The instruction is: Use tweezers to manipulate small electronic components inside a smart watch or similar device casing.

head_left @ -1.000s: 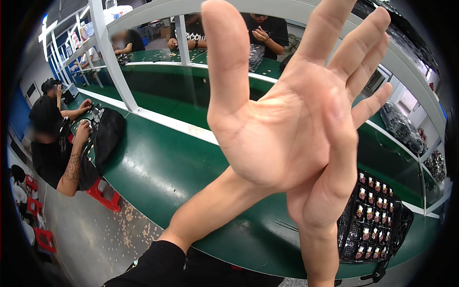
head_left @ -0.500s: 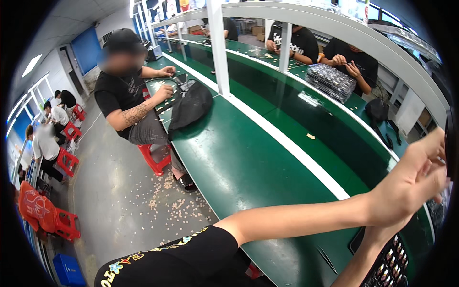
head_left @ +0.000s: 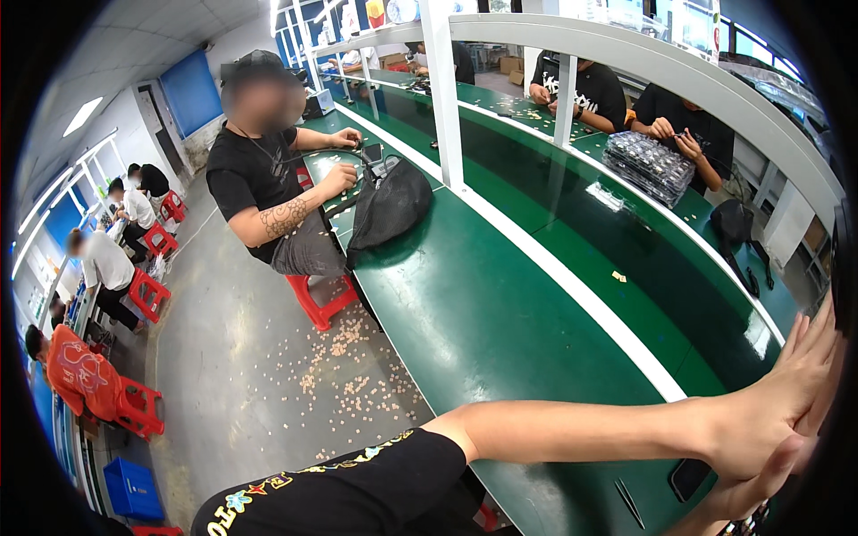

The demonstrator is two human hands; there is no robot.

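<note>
My left hand [head_left: 773,406] reaches out at the right edge of the head view, its fingers stretched out and close together. No held thing shows in it. Just below and against it is my right hand [head_left: 755,487], with a thumb or finger showing and the rest hidden behind the left hand or past the picture's edge. Under the hands lies a dark flat object with rounded corners [head_left: 688,480], partly covered. A pair of tweezers [head_left: 629,503] rests on the green tabletop [head_left: 527,429], left of my right wrist.
Across the corner sits a person in black [head_left: 268,170] with a black bag [head_left: 391,207] on the table. A white post [head_left: 441,107] and rail stand over the bench. Farther right is a stack of clear trays [head_left: 650,167]. Small pale pieces [head_left: 344,357] litter the floor.
My left hand has moved lower, and its curled fingers are now stretched out. My right forearm has dropped too, and the dark tray of small parts is now mostly covered. The view has shifted slightly.
</note>
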